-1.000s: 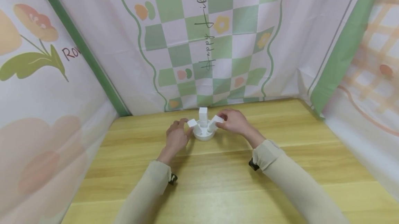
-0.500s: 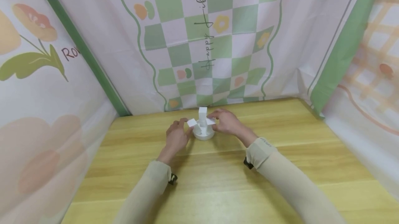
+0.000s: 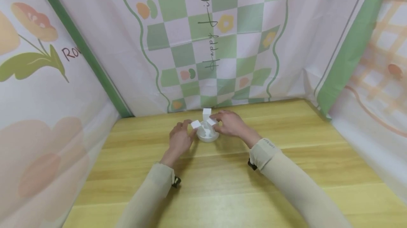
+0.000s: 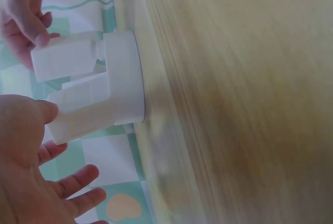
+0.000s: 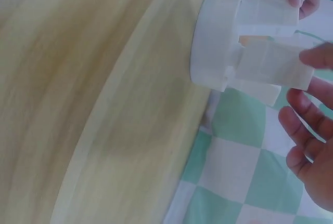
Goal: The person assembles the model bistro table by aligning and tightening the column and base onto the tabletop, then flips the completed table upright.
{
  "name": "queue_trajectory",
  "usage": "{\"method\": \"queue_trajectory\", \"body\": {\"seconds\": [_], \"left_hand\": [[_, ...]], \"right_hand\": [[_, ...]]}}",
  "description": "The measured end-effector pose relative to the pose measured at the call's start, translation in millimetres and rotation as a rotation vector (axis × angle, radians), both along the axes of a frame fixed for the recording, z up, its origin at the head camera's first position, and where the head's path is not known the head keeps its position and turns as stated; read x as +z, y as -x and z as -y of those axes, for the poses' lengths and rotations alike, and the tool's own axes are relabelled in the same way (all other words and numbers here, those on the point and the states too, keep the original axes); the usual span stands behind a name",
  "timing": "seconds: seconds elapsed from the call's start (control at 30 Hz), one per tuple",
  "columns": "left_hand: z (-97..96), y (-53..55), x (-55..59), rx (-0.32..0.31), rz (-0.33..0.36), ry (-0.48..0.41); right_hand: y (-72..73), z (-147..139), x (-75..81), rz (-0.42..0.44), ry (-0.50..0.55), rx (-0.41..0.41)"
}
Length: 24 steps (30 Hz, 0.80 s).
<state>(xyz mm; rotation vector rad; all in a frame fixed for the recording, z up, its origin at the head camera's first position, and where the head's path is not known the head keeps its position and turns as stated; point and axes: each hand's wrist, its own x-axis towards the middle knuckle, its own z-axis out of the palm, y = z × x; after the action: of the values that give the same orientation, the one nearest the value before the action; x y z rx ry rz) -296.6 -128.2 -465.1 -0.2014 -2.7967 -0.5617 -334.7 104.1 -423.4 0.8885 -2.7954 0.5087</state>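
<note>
A shallow round white dish (image 3: 207, 138) sits near the back of the table, with three white rectangular blocks standing in it. My left hand (image 3: 180, 139) pinches the top of the left block (image 3: 195, 124), which tilts outward; in the left wrist view, thumb and index finger are on this block (image 4: 80, 107) while the other fingers spread loose. The right block (image 3: 211, 121) is pinched between the thumb and fingers of my right hand (image 3: 232, 124). A narrower neck joins that block (image 5: 273, 62) to the dish in the right wrist view. Untouched, the back block (image 3: 207, 113) stands upright.
The wood-grain table (image 3: 216, 185) stretches toward me. Right behind the dish hangs a green-and-white checked cloth (image 3: 210, 83). Patterned cloth walls (image 3: 47, 101) rise on both sides.
My right hand has moved left, bringing the top of the right block inward toward the back block. The left hand and its block have stayed nearly in place.
</note>
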Motion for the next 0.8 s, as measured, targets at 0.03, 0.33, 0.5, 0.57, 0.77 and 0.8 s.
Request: {"method": "queue_trajectory", "body": {"seconds": [0.03,0.33,0.5,0.57,0.77,0.8], "left_hand": [[0.1,0.0,-0.5,0.001,0.003,0.001],[0.2,1.0,-1.1,0.007,0.021,-0.016],[-0.1,1.4,-0.9,0.006,0.025,-0.009],[-0.1,1.4,-0.8,0.006,0.025,-0.004],[0.1,0.6,-0.4,0.005,0.022,-0.007],[0.2,0.5,-0.4,0.005,0.020,-0.007]], "right_hand": [[0.3,0.9,0.2,0.008,-0.001,-0.013],[4.2,13.4,0.7,0.062,0.050,-0.093],[4.5,11.7,-3.4,0.009,0.011,-0.081],[4.7,10.1,-4.5,-0.009,-0.007,-0.078],[5.1,8.4,-1.3,0.034,-0.021,-0.111],[5.1,8.8,-0.6,0.052,-0.021,-0.135]]}}
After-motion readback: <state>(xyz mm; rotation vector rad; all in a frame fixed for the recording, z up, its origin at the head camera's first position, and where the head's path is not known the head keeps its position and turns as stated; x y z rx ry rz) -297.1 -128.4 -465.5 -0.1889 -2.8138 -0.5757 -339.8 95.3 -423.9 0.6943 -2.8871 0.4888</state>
